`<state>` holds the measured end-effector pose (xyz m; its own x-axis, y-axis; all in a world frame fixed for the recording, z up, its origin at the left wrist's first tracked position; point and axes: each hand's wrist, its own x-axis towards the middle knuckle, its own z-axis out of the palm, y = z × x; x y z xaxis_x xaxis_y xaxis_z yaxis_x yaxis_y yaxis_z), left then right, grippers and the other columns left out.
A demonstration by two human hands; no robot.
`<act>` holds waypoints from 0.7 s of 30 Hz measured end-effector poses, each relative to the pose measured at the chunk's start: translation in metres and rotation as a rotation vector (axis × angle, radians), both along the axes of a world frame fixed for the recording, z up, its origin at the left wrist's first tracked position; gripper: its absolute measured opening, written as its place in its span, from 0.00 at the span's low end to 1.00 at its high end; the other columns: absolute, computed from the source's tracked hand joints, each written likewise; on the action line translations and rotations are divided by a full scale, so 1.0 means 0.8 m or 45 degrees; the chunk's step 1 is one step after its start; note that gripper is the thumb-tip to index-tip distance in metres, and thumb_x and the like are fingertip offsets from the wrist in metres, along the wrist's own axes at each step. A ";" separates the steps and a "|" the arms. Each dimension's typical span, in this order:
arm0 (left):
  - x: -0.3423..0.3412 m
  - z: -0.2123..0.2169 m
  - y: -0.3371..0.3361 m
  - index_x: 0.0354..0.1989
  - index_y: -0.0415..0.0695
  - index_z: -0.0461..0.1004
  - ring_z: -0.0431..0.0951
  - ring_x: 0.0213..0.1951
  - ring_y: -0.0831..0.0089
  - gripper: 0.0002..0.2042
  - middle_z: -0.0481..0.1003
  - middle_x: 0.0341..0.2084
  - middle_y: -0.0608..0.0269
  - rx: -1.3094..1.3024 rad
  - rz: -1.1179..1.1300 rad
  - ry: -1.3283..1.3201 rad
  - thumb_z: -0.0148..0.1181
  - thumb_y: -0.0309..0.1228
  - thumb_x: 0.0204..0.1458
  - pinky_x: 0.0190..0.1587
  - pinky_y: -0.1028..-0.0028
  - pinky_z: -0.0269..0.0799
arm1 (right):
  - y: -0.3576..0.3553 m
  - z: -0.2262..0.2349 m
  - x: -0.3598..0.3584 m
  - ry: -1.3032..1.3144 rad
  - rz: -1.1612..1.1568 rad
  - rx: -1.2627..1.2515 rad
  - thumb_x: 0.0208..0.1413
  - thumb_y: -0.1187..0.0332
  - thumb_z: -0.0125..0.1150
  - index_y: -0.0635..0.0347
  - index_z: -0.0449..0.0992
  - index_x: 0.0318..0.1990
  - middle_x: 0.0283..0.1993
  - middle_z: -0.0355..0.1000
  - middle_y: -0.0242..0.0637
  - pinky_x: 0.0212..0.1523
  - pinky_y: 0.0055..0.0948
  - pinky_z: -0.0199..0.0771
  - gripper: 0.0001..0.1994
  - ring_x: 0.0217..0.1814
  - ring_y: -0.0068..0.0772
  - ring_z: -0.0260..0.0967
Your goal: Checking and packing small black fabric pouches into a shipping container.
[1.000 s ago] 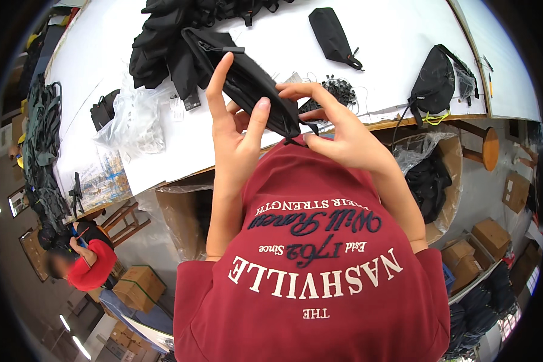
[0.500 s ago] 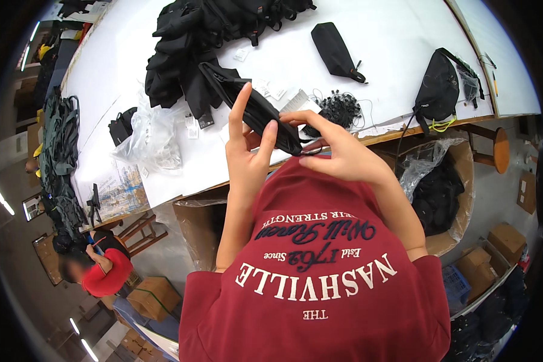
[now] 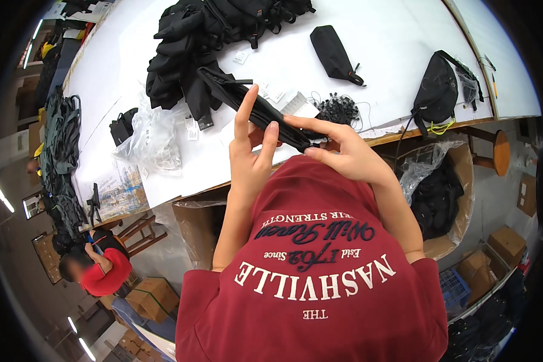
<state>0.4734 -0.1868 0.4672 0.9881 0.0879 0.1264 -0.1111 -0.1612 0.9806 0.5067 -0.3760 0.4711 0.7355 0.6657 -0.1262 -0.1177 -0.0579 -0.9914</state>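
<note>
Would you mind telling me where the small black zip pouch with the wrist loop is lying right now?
In the head view, the small black zip pouch lies alone on the white table, upper right of centre, between the heap of black bags and the black sling bag.

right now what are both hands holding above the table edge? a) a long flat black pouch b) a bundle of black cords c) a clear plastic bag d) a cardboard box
a: the left hand and right hand both hold the long flat black pouch, while the clear plastic bag and the bundle of black cords lie untouched on the white table.

L hand – fingers up, grip shut | R hand – pinching, elbows bent
</note>
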 end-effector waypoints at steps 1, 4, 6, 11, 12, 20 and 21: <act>-0.001 -0.001 -0.001 0.67 0.45 0.52 0.74 0.28 0.80 0.29 0.75 0.29 0.61 -0.030 0.028 -0.024 0.52 0.22 0.56 0.33 0.78 0.73 | 0.001 -0.004 -0.002 -0.070 -0.037 0.075 0.52 0.77 0.57 0.61 0.64 0.62 0.56 0.69 0.36 0.48 0.24 0.71 0.27 0.53 0.25 0.69; -0.003 -0.001 -0.002 0.67 0.45 0.51 0.74 0.28 0.78 0.31 0.75 0.30 0.61 0.045 -0.012 -0.078 0.55 0.22 0.55 0.35 0.77 0.73 | 0.012 0.001 -0.009 -0.237 -0.195 0.065 0.51 0.75 0.59 0.63 0.69 0.55 0.52 0.72 0.39 0.46 0.24 0.71 0.21 0.50 0.26 0.71; -0.008 -0.002 -0.006 0.67 0.45 0.50 0.74 0.29 0.76 0.32 0.75 0.31 0.60 0.082 -0.016 -0.138 0.57 0.23 0.55 0.37 0.76 0.72 | 0.021 0.006 -0.012 -0.338 -0.302 -0.016 0.52 0.73 0.60 0.64 0.71 0.50 0.48 0.74 0.41 0.44 0.25 0.72 0.17 0.47 0.29 0.73; -0.010 -0.014 0.007 0.66 0.45 0.42 0.70 0.42 0.73 0.38 0.67 0.49 0.53 -0.072 0.470 -0.237 0.62 0.27 0.52 0.47 0.73 0.66 | 0.026 0.005 -0.019 -0.177 -0.574 0.017 0.53 0.75 0.61 0.66 0.72 0.42 0.39 0.77 0.36 0.41 0.21 0.72 0.10 0.41 0.25 0.74; -0.008 -0.012 0.014 0.66 0.45 0.42 0.68 0.49 0.69 0.41 0.61 0.56 0.51 -0.197 0.493 -0.083 0.66 0.31 0.50 0.51 0.72 0.64 | 0.025 0.006 -0.022 -0.122 -0.578 0.048 0.53 0.77 0.60 0.66 0.71 0.41 0.41 0.77 0.36 0.39 0.16 0.70 0.08 0.42 0.19 0.73; 0.001 -0.037 0.028 0.47 0.37 0.70 0.77 0.42 0.71 0.18 0.76 0.40 0.61 -0.973 0.167 0.296 0.64 0.31 0.50 0.49 0.72 0.72 | 0.017 0.010 -0.027 -0.183 -0.274 -0.124 0.46 0.71 0.67 0.65 0.70 0.37 0.39 0.75 0.35 0.35 0.24 0.75 0.13 0.41 0.27 0.73; 0.002 -0.033 0.026 0.42 0.37 0.73 0.78 0.39 0.73 0.13 0.77 0.36 0.61 -1.018 0.177 0.320 0.65 0.26 0.48 0.46 0.74 0.73 | 0.012 0.012 -0.023 -0.261 -0.197 -0.122 0.46 0.69 0.68 0.64 0.70 0.42 0.43 0.73 0.36 0.35 0.25 0.75 0.17 0.40 0.30 0.73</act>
